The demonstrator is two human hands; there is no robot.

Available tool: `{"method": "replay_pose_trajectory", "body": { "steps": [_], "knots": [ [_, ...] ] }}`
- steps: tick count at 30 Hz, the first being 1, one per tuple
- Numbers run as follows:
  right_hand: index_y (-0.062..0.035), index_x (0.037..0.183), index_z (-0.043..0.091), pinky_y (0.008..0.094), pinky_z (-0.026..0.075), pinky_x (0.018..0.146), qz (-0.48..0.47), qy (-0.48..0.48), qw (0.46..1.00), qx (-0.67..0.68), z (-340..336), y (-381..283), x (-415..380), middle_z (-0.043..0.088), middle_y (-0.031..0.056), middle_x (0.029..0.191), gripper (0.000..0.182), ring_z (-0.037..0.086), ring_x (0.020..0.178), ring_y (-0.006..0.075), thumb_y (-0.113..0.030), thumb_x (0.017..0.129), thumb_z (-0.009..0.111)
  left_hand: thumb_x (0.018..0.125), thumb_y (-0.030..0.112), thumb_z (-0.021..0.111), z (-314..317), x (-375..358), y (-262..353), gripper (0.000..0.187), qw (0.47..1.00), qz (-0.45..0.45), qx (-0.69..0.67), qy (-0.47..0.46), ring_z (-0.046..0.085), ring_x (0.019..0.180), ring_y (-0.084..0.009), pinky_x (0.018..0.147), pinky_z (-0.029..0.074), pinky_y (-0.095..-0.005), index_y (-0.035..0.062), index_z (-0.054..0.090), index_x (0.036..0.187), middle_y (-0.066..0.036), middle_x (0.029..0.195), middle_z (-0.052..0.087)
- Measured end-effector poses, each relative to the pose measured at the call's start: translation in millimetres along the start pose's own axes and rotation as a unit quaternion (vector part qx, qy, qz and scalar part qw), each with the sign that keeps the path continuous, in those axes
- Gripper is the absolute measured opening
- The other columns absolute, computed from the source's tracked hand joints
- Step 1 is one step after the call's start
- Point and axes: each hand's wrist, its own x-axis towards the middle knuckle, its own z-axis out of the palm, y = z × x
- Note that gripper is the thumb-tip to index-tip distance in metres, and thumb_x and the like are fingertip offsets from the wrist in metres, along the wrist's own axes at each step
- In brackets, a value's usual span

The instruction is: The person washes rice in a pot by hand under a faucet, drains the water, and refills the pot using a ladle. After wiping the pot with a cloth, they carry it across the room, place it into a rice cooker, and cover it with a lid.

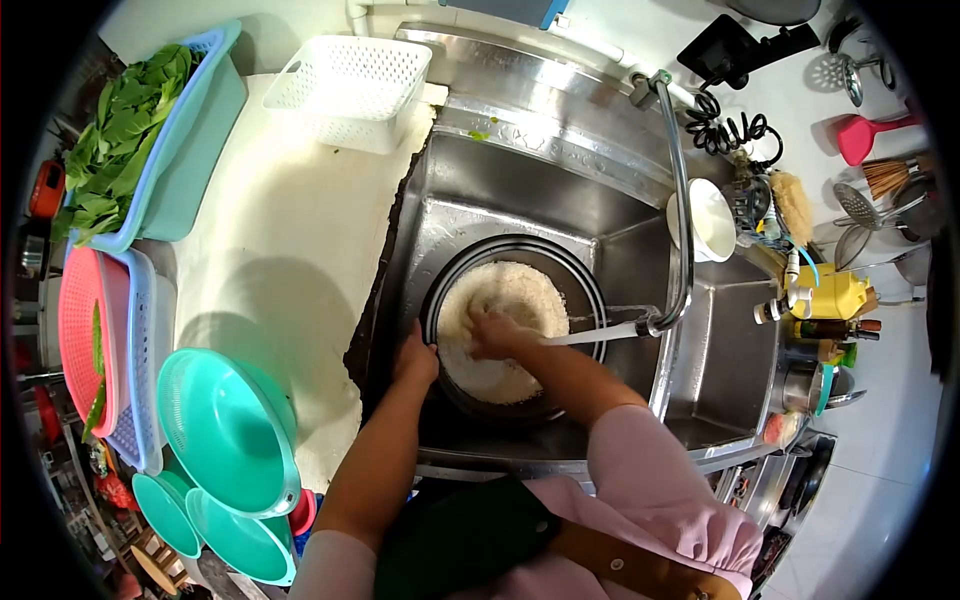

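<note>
Rice (pixel 518 283): lies in a dark pot (pixel 513 243), in the left basin of a steel sink (pixel 480 215). Steadied by the left hand (pixel 415 358), seemingly gripping the rim; worked by the right hand (pixel 500 334), with fingers too buried to tell whether clenched or loose. Could slop over the rim if stirred too hard or overfilled by the tap (pixel 684 200), apparently running. Could slide on slick metal if pushed without firm hold. Flanked at left by a pale counter (pixel 310 200), with a white basket (pixel 375 132) far and green colanders (pixel 225 430) near; at right by a bowl (pixel 712 222) and wall utensils (pixel 855 140).
</note>
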Motion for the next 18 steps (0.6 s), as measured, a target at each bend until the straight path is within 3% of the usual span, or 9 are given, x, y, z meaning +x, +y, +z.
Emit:
{"method": "replay_pose_trajectory", "body": {
  "steps": [1, 3, 5, 7, 8, 11, 14, 17, 18],
  "knots": [
    [-0.0210, 0.124, 0.040, 0.0434, 0.026, 0.098, -0.093, -0.099, 0.981, -0.140, -13.7, 2.3, -14.1, 0.029, 0.0110, 0.132, 0.058, 0.026, 0.121, 0.0348, -0.040, 0.072, 0.056, 0.078, 0.013, 0.053, 0.4, -0.6, 0.7, 0.055, 1.000, 0.002, 0.003, 0.011, 0.041, 0.111, -0.0327, 0.093, 0.033, -0.0349, 0.0105, 0.030, 0.128, -0.018, 0.119, 0.044],
    [-0.0205, 0.122, 0.042, 0.0422, 0.024, 0.099, -0.095, -0.153, 0.980, -0.083, 14.0, 42.9, 0.4, 0.029, 0.0114, 0.132, 0.058, 0.025, 0.121, 0.0363, -0.037, 0.069, 0.060, 0.077, 0.012, 0.053, 10.1, -0.1, -2.8, 0.054, 1.000, 0.007, 0.007, 0.019, 0.042, 0.109, -0.0334, 0.094, 0.032, -0.0345, 0.0100, 0.032, 0.127, -0.017, 0.116, 0.046],
    [-0.0200, 0.120, 0.044, 0.0411, 0.021, 0.100, -0.095, -0.203, 0.974, -0.024, 20.1, 63.4, -4.4, 0.029, 0.0118, 0.132, 0.059, 0.024, 0.121, 0.0378, -0.035, 0.066, 0.064, 0.074, 0.011, 0.055, 24.5, 3.7, -11.9, 0.049, 0.940, 0.224, 0.029, 0.254, 0.046, 0.102, -0.0324, 0.090, 0.033, -0.0373, 0.0107, 0.041, 0.121, -0.013, 0.106, 0.051],
    [-0.0228, 0.118, 0.048, 0.0413, 0.018, 0.102, 0.055, 0.045, 0.995, 0.067, 7.4, 71.4, -19.8, 0.027, 0.0064, 0.135, 0.055, 0.021, 0.123, 0.0376, -0.033, 0.066, 0.064, 0.070, 0.014, 0.059, 0.0, -38.0, 33.7, 0.038, 0.871, 0.387, 0.018, 0.301, 0.047, 0.095, -0.0269, 0.082, 0.034, -0.0376, 0.0119, 0.052, 0.107, -0.007, 0.096, 0.052],
    [-0.0250, 0.101, 0.055, 0.0403, 0.027, 0.093, -0.023, 0.133, 0.988, -0.075, 65.3, 114.4, 3.3, 0.040, 0.0008, 0.121, 0.039, 0.034, 0.112, 0.0310, -0.045, 0.068, 0.060, 0.068, 0.019, 0.062, -10.0, -60.0, 61.2, 0.035, 0.832, 0.462, -0.016, 0.307, 0.046, 0.091, -0.0236, 0.078, 0.032, -0.0360, 0.0127, 0.056, 0.102, -0.005, 0.093, 0.051],
    [-0.0244, 0.095, 0.052, 0.0385, 0.027, 0.087, 0.136, 0.228, 0.922, 0.281, 49.5, 86.9, -27.3, 0.038, 0.0000, 0.112, 0.037, 0.032, 0.104, 0.0283, -0.049, 0.067, 0.057, 0.059, 0.035, 0.070, -36.8, -128.0, 133.6, 0.039, 0.748, 0.598, -0.056, 0.283, 0.044, 0.081, -0.0173, 0.072, 0.029, -0.0331, 0.0132, 0.061, 0.089, 0.000, 0.083, 0.047],
    [-0.0237, 0.089, 0.048, 0.0367, 0.026, 0.082, 0.031, 0.382, 0.584, 0.716, 9.1, 40.9, -46.3, 0.036, -0.0008, 0.104, 0.037, 0.031, 0.096, 0.0257, -0.053, 0.067, 0.054, 0.056, 0.039, 0.071, -33.1, -145.6, 166.2, 0.044, 0.740, 0.631, -0.057, 0.227, 0.042, 0.078, -0.0170, 0.071, 0.026, -0.0328, 0.0131, 0.061, 0.090, 0.000, 0.081, 0.046],
    [-0.0231, 0.083, 0.045, 0.0348, 0.025, 0.076, -0.261, 0.426, 0.116, 0.858, -74.1, -20.6, -71.6, 0.035, -0.0016, 0.096, 0.039, 0.029, 0.087, 0.0231, -0.057, 0.066, 0.052, 0.057, 0.035, 0.071, -25.8, -140.0, 175.6, 0.035, 0.753, 0.623, -0.033, 0.206, 0.041, 0.077, -0.0177, 0.071, 0.026, -0.0331, 0.0107, 0.062, 0.081, 0.000, 0.078, 0.045],
    [-0.0229, 0.081, 0.044, 0.0342, 0.025, 0.074, -0.308, 0.430, 0.045, 0.848, -93.9, -37.2, -80.7, 0.034, -0.0019, 0.093, 0.039, 0.029, 0.085, 0.0222, -0.059, 0.066, 0.051, 0.059, 0.031, 0.070, -24.9, -139.7, 177.0, 0.028, 0.754, 0.627, -0.033, 0.194, 0.041, 0.077, -0.0179, 0.071, 0.027, -0.0330, 0.0096, 0.062, 0.076, 0.000, 0.077, 0.045]
  ]
}}
